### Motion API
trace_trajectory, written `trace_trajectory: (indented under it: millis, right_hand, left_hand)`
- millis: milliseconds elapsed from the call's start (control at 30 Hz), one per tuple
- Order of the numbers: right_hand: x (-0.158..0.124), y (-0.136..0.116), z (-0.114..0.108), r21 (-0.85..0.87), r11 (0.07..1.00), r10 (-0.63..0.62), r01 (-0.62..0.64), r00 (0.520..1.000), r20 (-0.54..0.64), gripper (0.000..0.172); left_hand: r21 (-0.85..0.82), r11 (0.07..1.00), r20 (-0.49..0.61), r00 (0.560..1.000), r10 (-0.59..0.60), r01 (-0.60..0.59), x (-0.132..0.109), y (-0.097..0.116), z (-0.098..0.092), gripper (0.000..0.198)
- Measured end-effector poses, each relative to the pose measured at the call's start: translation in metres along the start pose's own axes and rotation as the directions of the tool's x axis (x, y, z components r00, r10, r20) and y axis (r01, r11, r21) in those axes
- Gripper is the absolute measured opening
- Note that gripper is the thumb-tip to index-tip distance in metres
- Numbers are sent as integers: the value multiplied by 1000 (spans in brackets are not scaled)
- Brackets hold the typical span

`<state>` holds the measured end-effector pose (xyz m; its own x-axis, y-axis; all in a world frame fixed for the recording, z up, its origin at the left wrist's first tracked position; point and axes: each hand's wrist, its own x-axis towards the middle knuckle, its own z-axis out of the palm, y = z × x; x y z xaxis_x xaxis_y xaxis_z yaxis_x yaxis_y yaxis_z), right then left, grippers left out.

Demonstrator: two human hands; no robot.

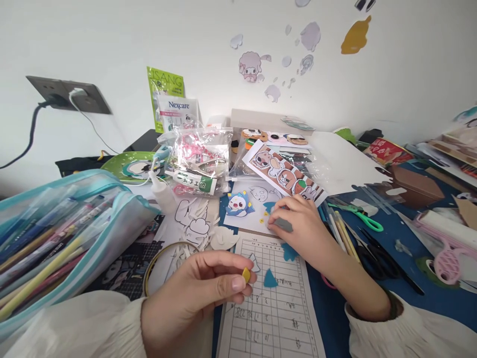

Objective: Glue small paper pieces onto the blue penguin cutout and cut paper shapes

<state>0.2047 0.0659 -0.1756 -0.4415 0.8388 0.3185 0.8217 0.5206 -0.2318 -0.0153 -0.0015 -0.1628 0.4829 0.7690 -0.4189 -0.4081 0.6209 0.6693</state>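
My left hand (pixel 201 291) is low in the middle, its thumb and fingers pinched on a tiny yellow paper piece (pixel 246 274). My right hand (pixel 303 226) rests further back on a white sheet (pixel 246 221), its fingers curled over something grey that I cannot make out. On that sheet lies a blue cartoon cut-out (pixel 238 204). A small blue paper triangle (pixel 270 279) sits on a printed grid sheet (pixel 272 303) between my hands. More blue scrap (pixel 288 252) lies beside my right wrist.
A clear pencil case (pixel 55 238) full of pens fills the left. White paper scraps (pixel 196 221), a glue bottle (pixel 162 191) and plastic bags (pixel 201 154) lie behind. A picture strip (pixel 285 174), green scissors (pixel 363 216), pencils (pixel 341 231) and a pink tool (pixel 447 258) are to the right.
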Motion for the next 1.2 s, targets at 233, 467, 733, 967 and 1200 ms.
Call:
trace_trajectory:
  millis: [233, 467, 733, 967, 1200]
  right_hand:
    - [-2, -1, -4, -34, 997, -71, 73, 996, 44, 13]
    - [-11, -16, -16, -76, 976, -198, 206, 974, 107, 18]
    - [-7, -2, -19, 47, 992, -113, 113, 994, 1, 20]
    - [-11, -24, -31, 396, 906, -83, 150, 980, -179, 14]
    - [-18, -58, -26, 694, 662, -229, 283, 958, -172, 18]
  left_hand:
    - [-10, 1000, 5, 1000, 4, -4, 1, -1, -1, 26]
    - [-31, 999, 5, 1000, 19, -19, 1, -2, -1, 26]
    - [-7, 1000, 12, 1000, 28, -28, 0, -2, -2, 24]
    - [-11, 1000, 34, 999, 26, -25, 0, -2, -3, 24]
    - [13, 999, 80, 996, 38, -39, 2, -3, -3, 24]
